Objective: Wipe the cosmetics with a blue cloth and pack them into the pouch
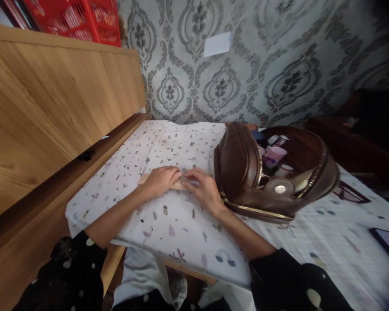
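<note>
Midway between the near and far edges of the tabletop (pixel 188 140), covered in white printed cloth, lies a flat, pale beige strip (pixel 177 185). The left hand (pixel 162 180) rests over it, fingers together; the right hand (pixel 201 188) curls thumb and fingers close at its right end. Whether either grips cannot be told. Rightward stands an unzipped brown leather-look bag (pixel 238 162).

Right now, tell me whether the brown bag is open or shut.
Open: the brown bag gapes between parted zipper edges, showing a pink item inside.
</note>
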Demonstrator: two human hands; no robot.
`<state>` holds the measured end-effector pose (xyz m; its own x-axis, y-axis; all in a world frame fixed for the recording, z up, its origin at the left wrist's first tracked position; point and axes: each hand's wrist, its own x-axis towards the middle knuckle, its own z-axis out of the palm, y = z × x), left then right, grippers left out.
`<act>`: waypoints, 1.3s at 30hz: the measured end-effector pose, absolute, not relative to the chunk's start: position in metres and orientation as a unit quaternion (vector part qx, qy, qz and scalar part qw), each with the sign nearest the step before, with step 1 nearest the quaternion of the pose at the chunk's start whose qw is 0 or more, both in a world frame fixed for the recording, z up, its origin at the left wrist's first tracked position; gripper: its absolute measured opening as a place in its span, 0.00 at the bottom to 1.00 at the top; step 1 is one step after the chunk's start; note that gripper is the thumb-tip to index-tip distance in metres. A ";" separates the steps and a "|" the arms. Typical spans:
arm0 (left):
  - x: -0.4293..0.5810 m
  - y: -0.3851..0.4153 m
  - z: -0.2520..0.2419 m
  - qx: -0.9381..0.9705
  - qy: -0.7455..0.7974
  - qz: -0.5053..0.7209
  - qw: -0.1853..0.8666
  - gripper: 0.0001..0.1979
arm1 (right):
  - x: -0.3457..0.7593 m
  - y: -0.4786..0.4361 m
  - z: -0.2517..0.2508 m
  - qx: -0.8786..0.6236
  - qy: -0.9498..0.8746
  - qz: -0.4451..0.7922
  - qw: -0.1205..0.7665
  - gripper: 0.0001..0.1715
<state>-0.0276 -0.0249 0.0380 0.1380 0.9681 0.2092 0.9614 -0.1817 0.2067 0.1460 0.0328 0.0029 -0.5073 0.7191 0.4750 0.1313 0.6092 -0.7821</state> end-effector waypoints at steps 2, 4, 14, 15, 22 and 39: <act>-0.043 -0.027 0.038 0.759 0.632 0.153 0.017 0.19 | 0.147 0.036 0.003 -0.280 -0.793 0.349 0.413 0.08; -0.059 -0.032 0.036 0.764 0.624 0.164 0.015 0.19 | 0.147 0.036 0.003 -0.298 -0.807 0.336 0.384 0.10; -0.111 -0.062 0.024 0.777 0.607 0.163 0.036 0.23 | 0.147 0.039 -0.003 -0.296 -0.858 0.313 0.280 0.13; -0.113 -0.065 0.025 0.784 0.600 0.153 0.046 0.25 | 0.147 0.040 -0.003 -0.295 -0.857 0.316 0.279 0.13; -0.114 -0.081 0.030 0.782 0.602 0.152 0.057 0.26 | 0.150 0.035 0.005 -0.287 -0.857 0.340 0.260 0.13; -0.105 -0.069 0.025 0.708 0.674 0.182 -0.110 0.20 | 0.142 0.036 -0.001 -0.262 -0.675 0.618 0.306 0.28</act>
